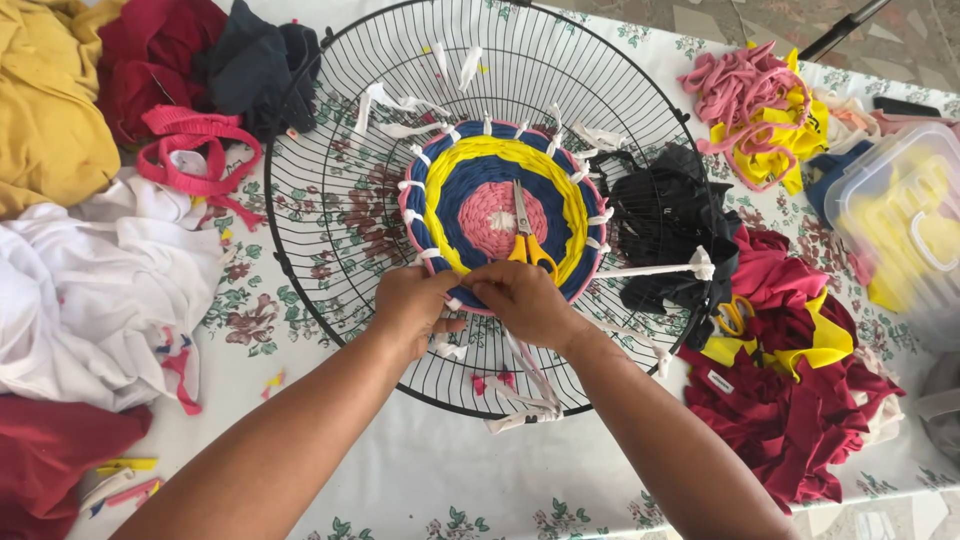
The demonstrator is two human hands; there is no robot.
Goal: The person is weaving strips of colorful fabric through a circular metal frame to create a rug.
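While both hands pinch at its near edge, left hand [412,300], right hand [522,298], fingers closed on round woven pink, blue and yellow fabric mat [497,210], black wire fan guard [330,200], yellow-handled scissors [527,235] lying on top.

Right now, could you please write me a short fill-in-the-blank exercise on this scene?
1. The scissors lie on the round ____.
2. The weaving sits on a black wire ____.
3. Both hands, left and right, work at the weaving's ____ edge.

Missing words: weaving; fan guard; near
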